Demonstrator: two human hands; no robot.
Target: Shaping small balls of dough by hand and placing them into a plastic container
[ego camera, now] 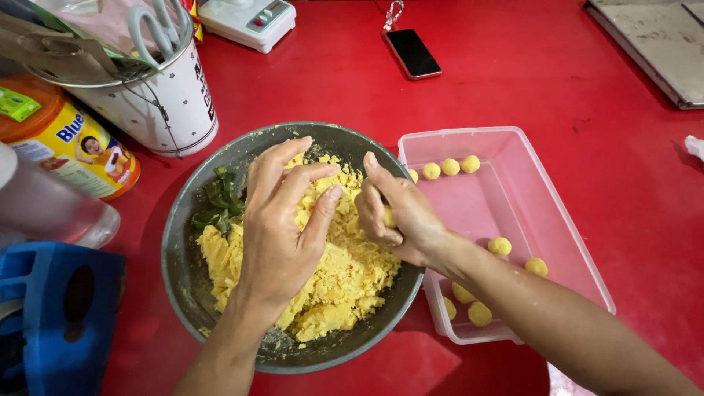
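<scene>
A: Left hand (282,220) spread loosely, fingertips digging into the yellow dough (345,275) inside the grey bowl (183,271)

B: And the right hand (396,213)?

A: Curled tightly over a small lump of dough at the bowl's rim; just beside it, a clear plastic tub (565,249) with rolled yellow balls (450,167) on the red table (513,81)

Blue stool (59,315) and grey board (653,44) cut by edges — dough (345,271) partly under the hands.

Bright even overhead light, soft shadows, mild glare, sharp focus
</scene>
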